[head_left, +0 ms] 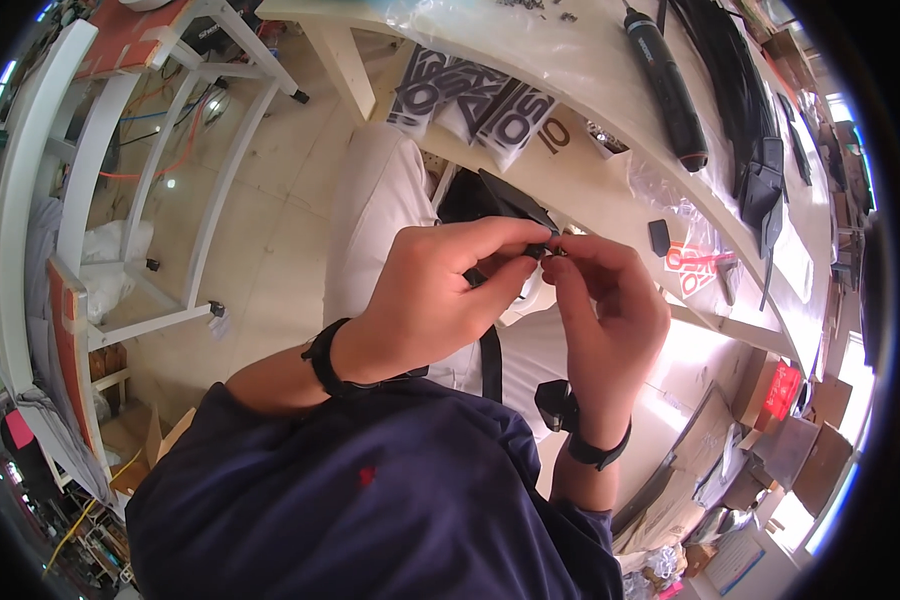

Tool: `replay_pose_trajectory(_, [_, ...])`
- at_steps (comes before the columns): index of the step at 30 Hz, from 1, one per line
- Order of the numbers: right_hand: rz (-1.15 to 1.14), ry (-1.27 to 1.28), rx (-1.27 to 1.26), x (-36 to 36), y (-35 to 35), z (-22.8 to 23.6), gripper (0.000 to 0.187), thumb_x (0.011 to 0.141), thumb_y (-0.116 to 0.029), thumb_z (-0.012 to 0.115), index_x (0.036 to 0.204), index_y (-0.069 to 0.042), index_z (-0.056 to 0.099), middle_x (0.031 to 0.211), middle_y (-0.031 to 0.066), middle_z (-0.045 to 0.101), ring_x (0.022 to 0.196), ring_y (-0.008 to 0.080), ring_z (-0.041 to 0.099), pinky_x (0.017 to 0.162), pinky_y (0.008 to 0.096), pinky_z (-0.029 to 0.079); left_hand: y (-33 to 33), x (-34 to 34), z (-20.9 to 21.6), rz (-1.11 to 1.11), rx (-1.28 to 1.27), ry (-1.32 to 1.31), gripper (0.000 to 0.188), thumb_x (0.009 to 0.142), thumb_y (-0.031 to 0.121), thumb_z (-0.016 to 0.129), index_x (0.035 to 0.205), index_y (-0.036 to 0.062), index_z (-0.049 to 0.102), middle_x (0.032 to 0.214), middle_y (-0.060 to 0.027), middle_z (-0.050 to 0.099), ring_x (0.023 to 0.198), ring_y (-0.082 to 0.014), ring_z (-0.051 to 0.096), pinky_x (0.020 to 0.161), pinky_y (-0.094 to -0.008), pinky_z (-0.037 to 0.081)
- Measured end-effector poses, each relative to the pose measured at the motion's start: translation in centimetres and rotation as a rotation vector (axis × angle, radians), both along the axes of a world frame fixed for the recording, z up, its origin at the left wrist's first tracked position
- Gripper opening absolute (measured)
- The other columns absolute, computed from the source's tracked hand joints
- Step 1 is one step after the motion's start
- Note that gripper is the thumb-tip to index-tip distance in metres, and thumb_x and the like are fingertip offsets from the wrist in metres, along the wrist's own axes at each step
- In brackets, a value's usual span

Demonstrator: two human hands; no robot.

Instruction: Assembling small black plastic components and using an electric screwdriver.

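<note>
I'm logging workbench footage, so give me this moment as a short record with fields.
Left hand: pinching a small dark part
Right hand: meeting the left at the part; grip unclear
Right wrist: black band
On table: black screwdriver, black bundle
Below tabletop: printed bags
Far left: white frame
Unclear: what the part is

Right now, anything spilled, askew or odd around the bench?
Small dark bits lie scattered on the bench, like a minor spill; an orange cable trails loosely across the floor. The dark piece in the left hand is too small to judge.
</note>
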State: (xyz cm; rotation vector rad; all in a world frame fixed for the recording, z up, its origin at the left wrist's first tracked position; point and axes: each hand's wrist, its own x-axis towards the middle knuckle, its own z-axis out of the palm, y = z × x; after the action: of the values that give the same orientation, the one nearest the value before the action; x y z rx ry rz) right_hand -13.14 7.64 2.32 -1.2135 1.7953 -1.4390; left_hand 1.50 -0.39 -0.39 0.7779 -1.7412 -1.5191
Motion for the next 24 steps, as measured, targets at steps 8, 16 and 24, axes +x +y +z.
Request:
replay_pose_trajectory(8, [0.038,0.329,-0.111,-0.2,0.1,-1.4,0.017,0.084,0.009,0.072,0.098,0.000,0.066,0.091,0.0074,0.067,0.076,0.0140,0.064,0.067,0.0269,0.052,1.0,-0.5,0.1,0.121,-0.437,-0.069,0.028,0.083,-0.007,0.073,0.111,-0.0031,0.071,0.094,-0.0148,0.075,0.081,-0.0211,0.076,0.069,-0.0288,0.060])
replay_pose_trajectory(16, [0.027,0.078,-0.154,-0.5,0.8,-2.1,0.017,0.082,0.010,0.072,0.095,0.001,0.066,0.087,0.0070,0.067,0.073,0.0140,0.062,0.068,0.0259,0.051,1.2,-0.6,0.1,0.102,-0.504,-0.105,0.030,0.081,-0.007,0.073,0.111,-0.0024,0.070,0.093,-0.0157,0.074,0.078,-0.0264,0.073,0.066,-0.0319,0.058])
replay_pose_trajectory(24, [0.088,0.305,-0.113,-0.8,0.8,-1.4,0.018,0.081,0.009,0.073,0.096,0.000,0.067,0.090,0.0082,0.069,0.074,0.0169,0.064,0.069,0.0280,0.052,1.1,-0.5,-0.2,0.076,-0.537,-0.132,0.031,0.081,-0.007,0.072,0.111,-0.0029,0.069,0.091,-0.0161,0.073,0.075,-0.0288,0.071,0.063,-0.0344,0.055])
